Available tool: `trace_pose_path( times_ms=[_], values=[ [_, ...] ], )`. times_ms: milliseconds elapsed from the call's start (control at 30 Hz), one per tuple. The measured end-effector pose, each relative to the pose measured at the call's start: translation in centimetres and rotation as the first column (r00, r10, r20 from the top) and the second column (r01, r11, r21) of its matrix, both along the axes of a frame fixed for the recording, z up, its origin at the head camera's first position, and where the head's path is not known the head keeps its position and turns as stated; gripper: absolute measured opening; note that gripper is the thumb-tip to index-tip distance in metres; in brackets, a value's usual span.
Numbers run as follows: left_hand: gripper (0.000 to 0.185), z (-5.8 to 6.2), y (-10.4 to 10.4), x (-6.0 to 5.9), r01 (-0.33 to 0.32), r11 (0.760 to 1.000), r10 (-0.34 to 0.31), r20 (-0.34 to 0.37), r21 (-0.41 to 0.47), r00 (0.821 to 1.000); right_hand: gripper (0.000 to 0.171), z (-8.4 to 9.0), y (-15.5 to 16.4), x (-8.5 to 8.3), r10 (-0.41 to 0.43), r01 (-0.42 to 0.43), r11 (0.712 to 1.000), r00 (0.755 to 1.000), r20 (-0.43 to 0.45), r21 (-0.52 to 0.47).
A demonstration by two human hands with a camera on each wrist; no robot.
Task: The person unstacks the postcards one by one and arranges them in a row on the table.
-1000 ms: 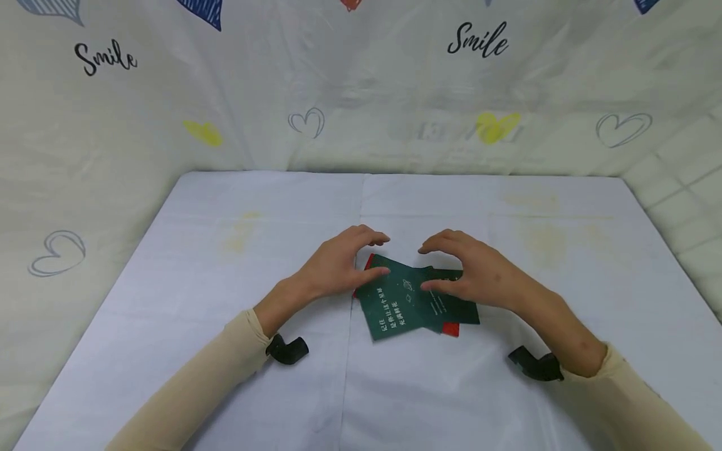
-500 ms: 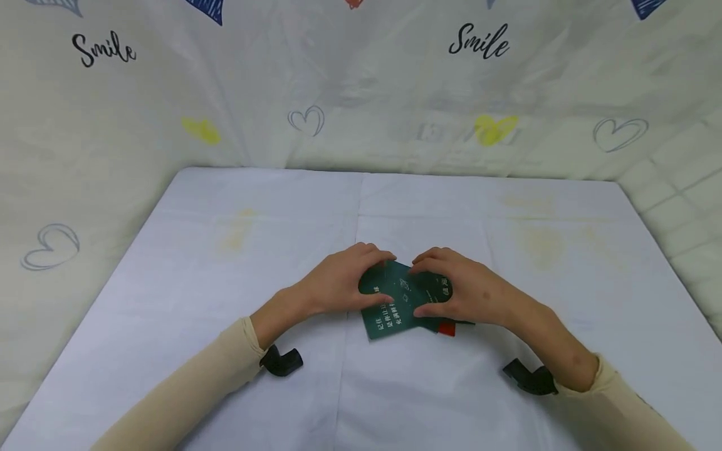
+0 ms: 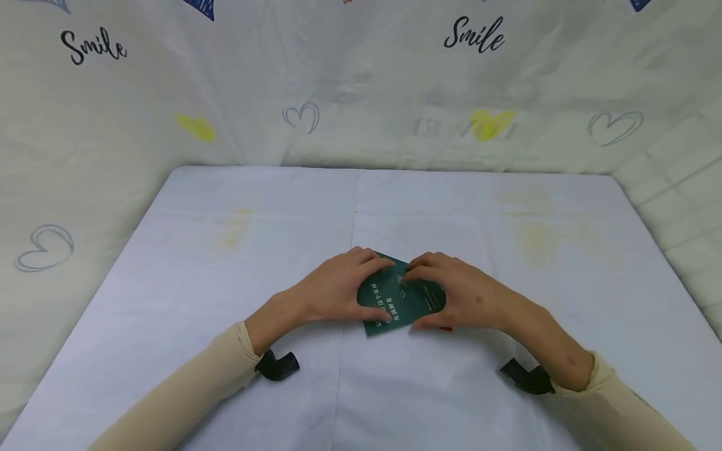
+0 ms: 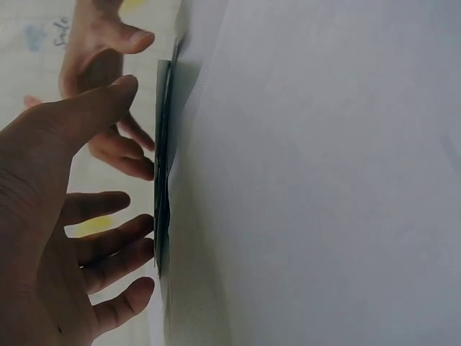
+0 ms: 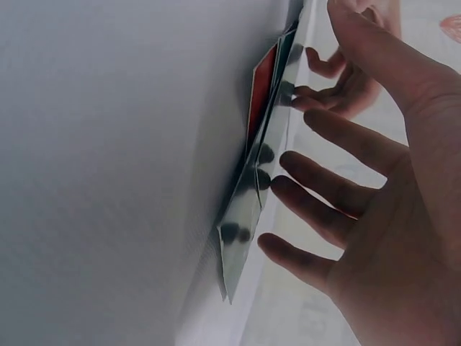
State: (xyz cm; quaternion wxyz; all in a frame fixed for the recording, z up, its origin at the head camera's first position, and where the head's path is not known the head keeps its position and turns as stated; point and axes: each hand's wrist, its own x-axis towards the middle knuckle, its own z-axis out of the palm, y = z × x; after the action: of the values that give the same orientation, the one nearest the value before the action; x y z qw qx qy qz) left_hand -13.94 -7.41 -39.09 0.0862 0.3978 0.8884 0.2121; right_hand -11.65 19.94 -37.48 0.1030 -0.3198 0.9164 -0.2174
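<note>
A loose pile of dark green cards [image 3: 403,304] with pale printed writing lies on the white table, its layers fanned unevenly. A red card [image 5: 263,94] shows beneath the green ones in the right wrist view. My left hand [image 3: 341,285] arches over the pile's left side, thumb and fingers spread apart. My right hand [image 3: 465,291] does the same at the right side, hiding that end of the pile. In the left wrist view, several left fingertips [image 4: 144,249] come right up to the pile's top. The right fingers [image 5: 317,184] are likewise loosely extended, tips close over the cards.
The white cloth-covered table [image 3: 254,207] runs back to a pale curtain [image 3: 383,81] printed with hearts and lettering. A black curved piece [image 3: 277,365] sticks out at the left wrist, and a similar black piece [image 3: 528,377] at the right.
Both hands have come down over the cards and slightly toward the body, drawing a little nearer each other. The pile's right end and the red corners are now more covered.
</note>
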Motion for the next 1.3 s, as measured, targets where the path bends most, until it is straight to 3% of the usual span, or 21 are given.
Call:
trace_pose_path(
  times_ms=[367,567,733,1033,1300],
  values=[
    [0.09,0.13,-0.09,0.54,0.04,0.999,-0.042,-0.049,-0.031,0.998,0.075,-0.44,-0.03,0.29,0.025,-0.023,0.998,0.999,-0.029,0.061],
    [0.09,0.09,-0.06,0.6,0.043,0.998,-0.045,-0.045,-0.039,0.998,0.088,-0.63,-0.08,0.24,0.017,-0.015,0.999,0.999,-0.051,0.047],
    [0.09,-0.01,-0.06,0.47,0.045,0.998,-0.047,-0.032,-0.039,0.998,0.087,-0.61,-0.23,-0.03,0.02,-0.017,0.999,0.998,-0.056,0.049],
    [0.098,-0.06,0.12,0.42,0.02,0.999,-0.02,-0.002,-0.026,1.0,0.086,-0.45,-0.02,-0.14,-0.002,0.004,1.0,0.996,-0.085,0.02],
    [0.098,0.32,-0.33,0.52,-0.023,0.999,0.023,-0.019,-0.031,1.0,0.1,-0.24,-0.12,0.01,-0.047,0.046,0.999,0.997,-0.062,-0.027]
  ],
)
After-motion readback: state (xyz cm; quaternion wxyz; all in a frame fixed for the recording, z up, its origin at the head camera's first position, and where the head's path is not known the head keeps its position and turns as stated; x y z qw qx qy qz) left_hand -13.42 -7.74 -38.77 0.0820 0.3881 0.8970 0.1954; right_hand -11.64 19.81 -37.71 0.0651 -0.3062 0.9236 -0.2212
